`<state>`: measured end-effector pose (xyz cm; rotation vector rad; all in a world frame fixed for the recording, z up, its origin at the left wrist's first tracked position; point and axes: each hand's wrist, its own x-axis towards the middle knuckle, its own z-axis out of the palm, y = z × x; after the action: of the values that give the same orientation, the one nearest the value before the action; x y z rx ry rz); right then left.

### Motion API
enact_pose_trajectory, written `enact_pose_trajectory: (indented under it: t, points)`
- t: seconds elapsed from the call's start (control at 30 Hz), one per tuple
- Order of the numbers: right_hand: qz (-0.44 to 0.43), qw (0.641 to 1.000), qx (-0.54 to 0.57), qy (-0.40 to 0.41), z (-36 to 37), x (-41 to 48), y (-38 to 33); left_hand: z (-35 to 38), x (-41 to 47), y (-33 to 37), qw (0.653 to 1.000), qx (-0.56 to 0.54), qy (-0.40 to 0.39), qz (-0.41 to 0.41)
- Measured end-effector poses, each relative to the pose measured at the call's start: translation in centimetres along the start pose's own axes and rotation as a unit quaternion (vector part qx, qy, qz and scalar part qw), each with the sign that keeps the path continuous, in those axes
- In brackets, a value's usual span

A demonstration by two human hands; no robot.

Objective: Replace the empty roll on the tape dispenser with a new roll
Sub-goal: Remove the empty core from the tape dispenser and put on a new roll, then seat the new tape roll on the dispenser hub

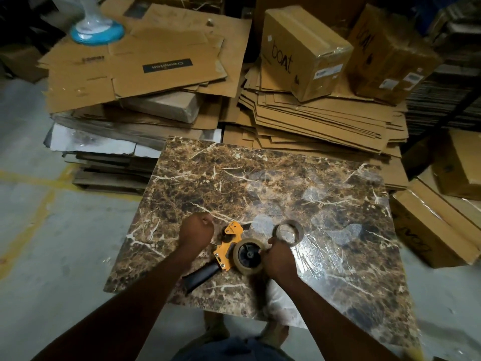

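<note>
While dispenser [229, 246] lies mid-table [260, 178] — edges far

Two tape rolls [248, 255] [288, 232], one dispenser [225, 247]

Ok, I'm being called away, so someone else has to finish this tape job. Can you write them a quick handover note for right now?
Left hand: closed in a fist at the front end of the orange tape dispenser, which lies on its side on the marble-pattern table.
Right hand: on the rim of the tape roll sitting on the dispenser's hub.
Thin cardboard core: lying loose on the table, just beyond the right hand.
Done: a roll is on the hub and the thin core appears to be off.
Left: I cannot tell whether the tape is threaded through the front; check that, then clear the core.
</note>
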<state>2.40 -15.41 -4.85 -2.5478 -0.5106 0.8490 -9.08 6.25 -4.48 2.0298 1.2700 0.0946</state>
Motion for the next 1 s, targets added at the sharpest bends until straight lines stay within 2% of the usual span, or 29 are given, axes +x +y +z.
enact_pose_trajectory:
  t: [0.1,0.2,0.33,0.43,0.53,0.77,1.0]
  points:
    - [-0.106,0.99,-0.088,0.025,-0.2,1.4,-2.2,-0.2,0.2,-1.0,0.992,0.012,-0.121,-0.024]
    - [-0.168,0.98,-0.108,-0.016,0.1,2.6,-4.9,0.6,-0.2,-1.4,0.975,0.038,-0.218,-0.015]
    - [-0.198,0.969,-0.144,-0.041,0.8,4.1,-7.0,2.0,-0.9,-1.2,0.978,0.05,-0.199,0.021]
    - [-0.21,0.962,-0.162,-0.065,1.4,4.9,-7.3,2.1,-0.5,-1.4,0.98,0.044,-0.191,-0.017]
    - [-0.21,0.964,-0.154,-0.05,1.4,4.9,-7.4,1.8,0.0,-2.6,0.981,0.005,-0.186,-0.063]
    - [-0.205,0.964,-0.163,-0.035,1.3,5.3,-7.1,3.1,0.4,-6.8,0.969,-0.113,-0.197,-0.099]
    - [-0.189,0.974,-0.114,-0.047,1.4,4.9,-6.4,1.9,-1.3,-4.6,0.978,-0.108,-0.156,-0.09]
